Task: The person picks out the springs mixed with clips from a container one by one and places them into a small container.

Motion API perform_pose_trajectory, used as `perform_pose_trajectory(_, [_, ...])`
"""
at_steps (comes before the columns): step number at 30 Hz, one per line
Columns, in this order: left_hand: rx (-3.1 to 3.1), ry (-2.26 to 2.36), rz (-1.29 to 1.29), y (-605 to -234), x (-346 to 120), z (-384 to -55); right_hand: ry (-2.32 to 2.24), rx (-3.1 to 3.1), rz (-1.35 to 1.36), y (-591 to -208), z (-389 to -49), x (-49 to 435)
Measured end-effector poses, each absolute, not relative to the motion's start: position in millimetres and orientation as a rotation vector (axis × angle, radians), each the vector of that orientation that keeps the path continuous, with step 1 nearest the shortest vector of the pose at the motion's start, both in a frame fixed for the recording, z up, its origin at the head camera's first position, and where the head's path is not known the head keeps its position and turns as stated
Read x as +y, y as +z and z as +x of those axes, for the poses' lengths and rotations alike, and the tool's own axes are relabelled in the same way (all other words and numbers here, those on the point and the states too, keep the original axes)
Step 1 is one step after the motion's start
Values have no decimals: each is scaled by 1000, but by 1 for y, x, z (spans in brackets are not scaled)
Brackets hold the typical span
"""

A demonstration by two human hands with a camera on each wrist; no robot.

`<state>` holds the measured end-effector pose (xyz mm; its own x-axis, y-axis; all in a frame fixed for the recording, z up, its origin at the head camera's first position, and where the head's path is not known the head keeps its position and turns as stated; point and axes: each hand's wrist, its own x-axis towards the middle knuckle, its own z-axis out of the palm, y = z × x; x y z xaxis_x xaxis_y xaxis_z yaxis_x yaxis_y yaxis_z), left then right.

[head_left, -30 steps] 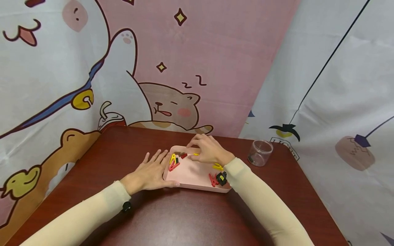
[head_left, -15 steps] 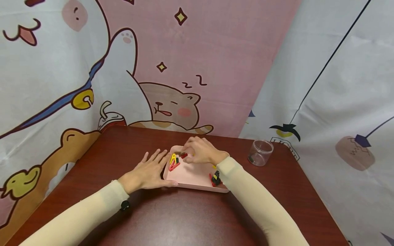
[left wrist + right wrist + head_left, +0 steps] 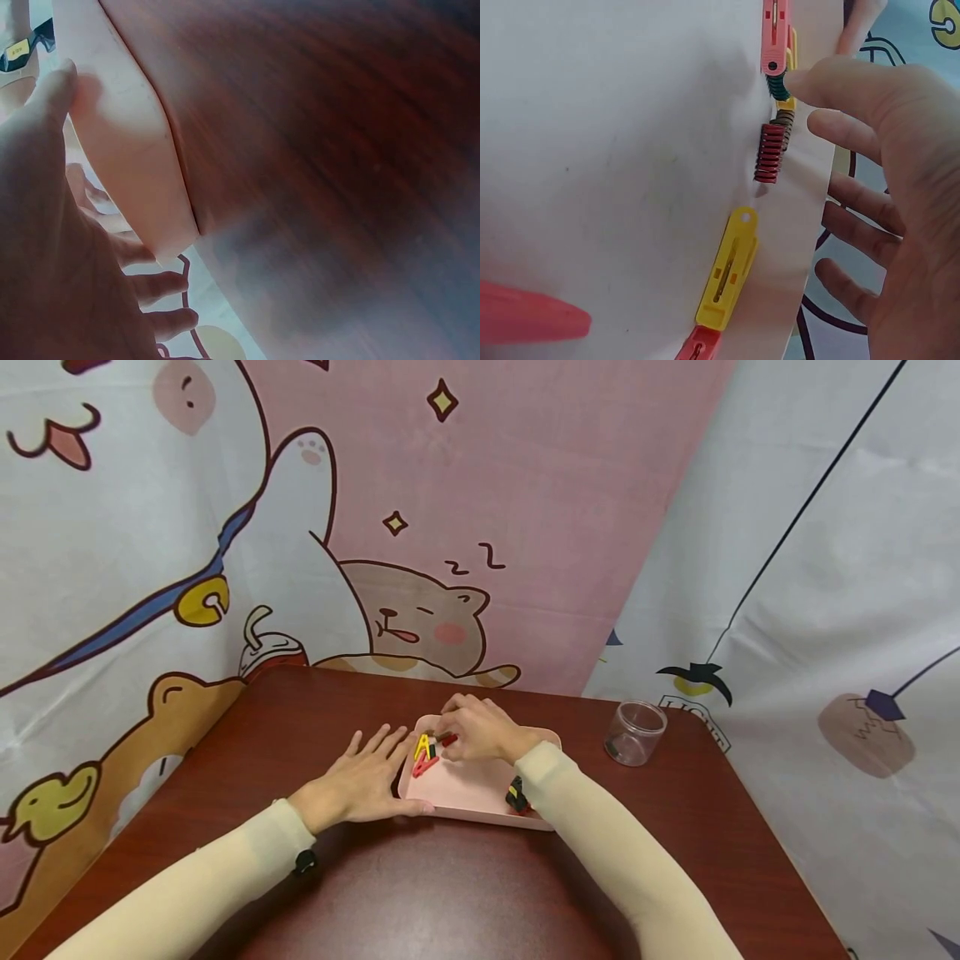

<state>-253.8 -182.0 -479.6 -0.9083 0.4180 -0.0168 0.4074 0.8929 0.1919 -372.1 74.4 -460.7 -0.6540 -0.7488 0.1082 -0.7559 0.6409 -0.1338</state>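
The left hand [image 3: 360,787], fingers spread and grasping nothing, rests along the left side of the shallow pink rectangular tray [image 3: 465,787]. Over the tray, the right hand [image 3: 480,731] has its thumb and forefinger parted, holding nothing, right by the dark green coil spring [image 3: 778,87]; this lies between the pink plastic clip [image 3: 775,37] and the red coil spring [image 3: 769,154].

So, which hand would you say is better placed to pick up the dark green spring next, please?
Probably the right hand: its fingertips are already close to the dark green spring inside the tray, while the left hand is spread along the outer edge.
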Motion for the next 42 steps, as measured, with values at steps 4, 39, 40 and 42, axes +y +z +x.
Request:
perform_pose_trajectory(4, [2998, 279, 654, -479, -182, -254, 238, -2821, 1297, -464, -374, 71])
perform_pose_trajectory(39, [2993, 275, 637, -477, -181, -253, 248, -2914, 1237, -473, -373, 66])
perform_pose_trajectory(40, [2993, 275, 638, -477, -180, -253, 249, -2912, 1241, -473, -373, 66])
perform_pose_trajectory(42, [2995, 271, 639, -477, -180, -254, 253, -2905, 1248, -473, -373, 67])
